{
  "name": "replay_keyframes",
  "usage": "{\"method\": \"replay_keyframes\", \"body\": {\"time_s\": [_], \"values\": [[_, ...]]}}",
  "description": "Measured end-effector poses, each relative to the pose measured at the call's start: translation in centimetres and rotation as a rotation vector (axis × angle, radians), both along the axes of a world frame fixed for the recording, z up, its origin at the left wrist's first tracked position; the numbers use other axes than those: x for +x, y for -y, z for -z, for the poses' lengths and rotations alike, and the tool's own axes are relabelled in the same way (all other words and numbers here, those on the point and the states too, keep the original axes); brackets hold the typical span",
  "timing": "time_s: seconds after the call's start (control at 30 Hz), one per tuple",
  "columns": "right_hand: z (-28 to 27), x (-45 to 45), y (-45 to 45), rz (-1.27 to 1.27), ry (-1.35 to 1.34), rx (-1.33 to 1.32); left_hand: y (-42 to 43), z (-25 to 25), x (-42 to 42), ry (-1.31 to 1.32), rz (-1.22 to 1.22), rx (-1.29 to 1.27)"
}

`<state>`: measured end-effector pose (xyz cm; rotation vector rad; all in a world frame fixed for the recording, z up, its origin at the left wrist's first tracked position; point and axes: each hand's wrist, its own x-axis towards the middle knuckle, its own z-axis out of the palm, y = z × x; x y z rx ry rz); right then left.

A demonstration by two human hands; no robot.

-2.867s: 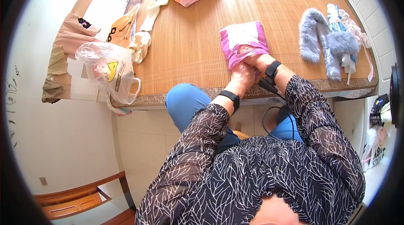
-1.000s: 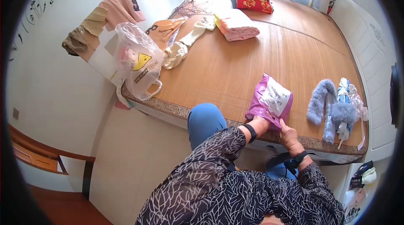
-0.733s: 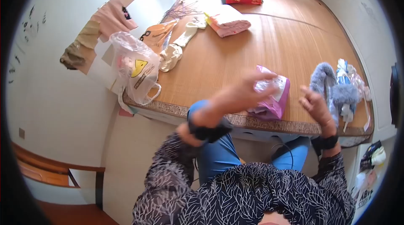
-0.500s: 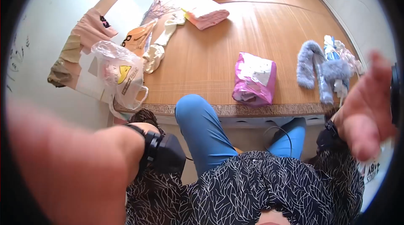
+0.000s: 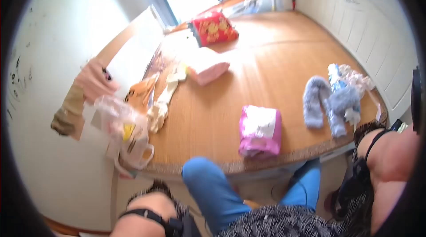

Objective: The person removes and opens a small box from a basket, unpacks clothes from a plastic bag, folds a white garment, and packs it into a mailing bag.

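Observation:
At the bottom left, my left hand (image 5: pixel 133 229) shows only as a patch of skin below a black wrist strap (image 5: pixel 148 214); its fingers are cut off by the frame edge. My right hand (image 5: pixel 396 159) is close to the camera at the right edge, past another black strap, with its fingers hidden. No held thing is visible in either. A pink-purple package (image 5: pixel 260 132) with a white label stands near the front edge of the mat-covered bed (image 5: pixel 204 130). Grey fluffy material (image 5: pixel 317 101) lies nearest my right hand, beside blue-and-white wrapped things (image 5: pixel 338 77).
On the left are a clear plastic bag (image 5: pixel 126 126), an orange bag (image 5: pixel 142 92) and cream cloth (image 5: pixel 162 104). Farther back lie a pink folded cloth (image 5: pixel 208 68) and a red patterned package (image 5: pixel 216 28). White walls (image 5: pixel 57 59) flank the bed, and a window is behind.
The view has tilted up, showing the window and more wall. My left hand has gone from the left side to the bottom edge; my right hand's spread fingers have left view.

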<state>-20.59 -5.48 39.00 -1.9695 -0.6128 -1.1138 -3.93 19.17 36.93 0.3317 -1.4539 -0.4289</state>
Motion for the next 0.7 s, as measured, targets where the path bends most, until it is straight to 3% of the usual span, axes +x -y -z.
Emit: {"method": "replay_keyframes", "body": {"time_s": [0.2,0.7], "values": [[-1.0,-2.8,2.6,0.108,0.002,0.057,3.6,1.3,-0.6,-0.058,0.090,0.085],[-0.1,-3.7,3.7,0.210,-0.036,0.012,2.9,4.4,0.9,-0.037,0.242,0.066]]}}
